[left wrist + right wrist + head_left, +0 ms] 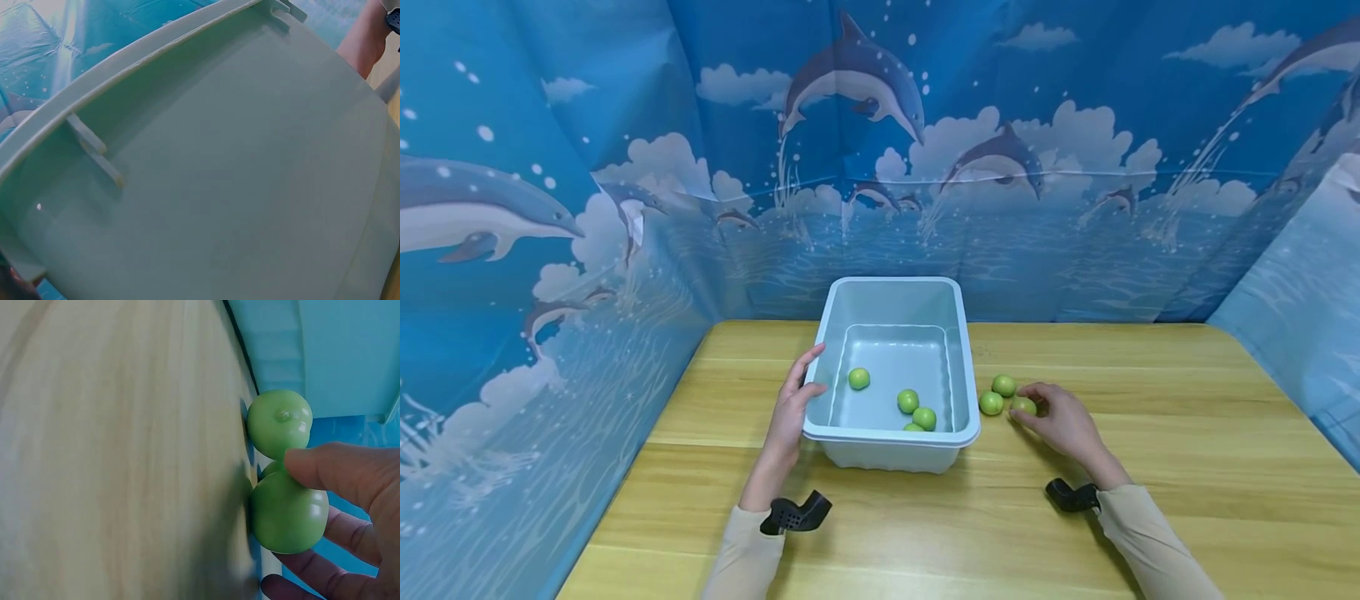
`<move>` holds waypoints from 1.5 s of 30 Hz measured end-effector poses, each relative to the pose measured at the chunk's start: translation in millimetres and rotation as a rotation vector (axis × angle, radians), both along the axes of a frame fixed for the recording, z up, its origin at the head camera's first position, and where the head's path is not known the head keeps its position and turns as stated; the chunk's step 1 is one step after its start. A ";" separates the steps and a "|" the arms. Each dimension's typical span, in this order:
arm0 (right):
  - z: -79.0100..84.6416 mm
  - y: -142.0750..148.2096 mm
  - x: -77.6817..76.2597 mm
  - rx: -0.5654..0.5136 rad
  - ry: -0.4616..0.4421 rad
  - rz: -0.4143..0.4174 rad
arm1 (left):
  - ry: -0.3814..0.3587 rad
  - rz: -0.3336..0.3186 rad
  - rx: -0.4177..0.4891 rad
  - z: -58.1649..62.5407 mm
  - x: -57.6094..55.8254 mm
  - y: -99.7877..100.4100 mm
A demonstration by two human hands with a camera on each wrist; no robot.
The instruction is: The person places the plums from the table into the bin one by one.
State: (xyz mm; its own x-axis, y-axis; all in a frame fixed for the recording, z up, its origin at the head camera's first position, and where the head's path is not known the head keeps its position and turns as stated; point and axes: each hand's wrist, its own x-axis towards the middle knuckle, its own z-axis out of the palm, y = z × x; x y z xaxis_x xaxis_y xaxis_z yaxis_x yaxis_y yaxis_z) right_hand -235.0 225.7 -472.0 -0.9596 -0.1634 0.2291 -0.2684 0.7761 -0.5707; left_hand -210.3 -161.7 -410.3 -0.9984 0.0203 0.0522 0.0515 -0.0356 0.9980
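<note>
Pinching one green fruit (1022, 405) in my right hand (1066, 423), two others (991, 403) just beside; left hand (787, 417) clamped on pale bin (891, 436).

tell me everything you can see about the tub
The tub is pale blue-grey, rectangular and plastic-looking, its top open, with a lipped rim and small tabs beneath it. It stands upright on the table. Four green fruits lie on its floor. The left grip holds it by its left rim.
</note>
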 end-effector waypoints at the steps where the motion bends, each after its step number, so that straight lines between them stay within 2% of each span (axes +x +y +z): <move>1: -0.1 0.5 0.1 0.000 -0.004 0.001 | -0.001 0.002 0.000 0.1 -0.1 -0.1; 15: -1.3 4.4 7.9 0.024 -0.045 -0.002 | -0.008 0.003 0.013 0.1 0.0 -0.3; 45: -2.4 -1.2 22.1 0.028 -0.020 0.010 | -0.019 0.008 -0.003 1.8 0.6 1.0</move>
State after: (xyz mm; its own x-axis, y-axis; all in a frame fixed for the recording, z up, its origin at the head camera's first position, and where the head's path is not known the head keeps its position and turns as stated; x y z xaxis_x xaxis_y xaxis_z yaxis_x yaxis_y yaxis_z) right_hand -212.9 224.6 -474.4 -0.9623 -0.1793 0.2047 -0.2649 0.7891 -0.5542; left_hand -209.7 -160.8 -408.5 -0.9994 0.0125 0.0336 0.0331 -0.0318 0.9989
